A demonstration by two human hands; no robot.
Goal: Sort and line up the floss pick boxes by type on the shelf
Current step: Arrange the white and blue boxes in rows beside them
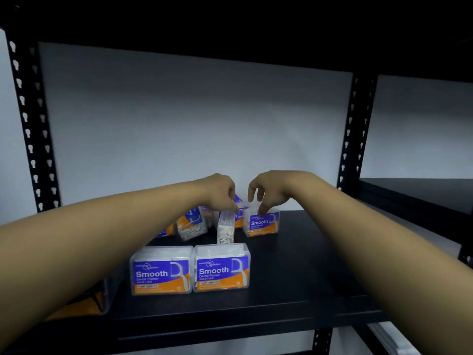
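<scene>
Barely begun: two Smooth boxes (189, 269) lined up at the shelf (294, 272) front, several more jumbled behind, left hand (222, 192) pinching an edge-on box (225, 229), right hand (268, 192) pinching another Smooth box (261, 224).
</scene>
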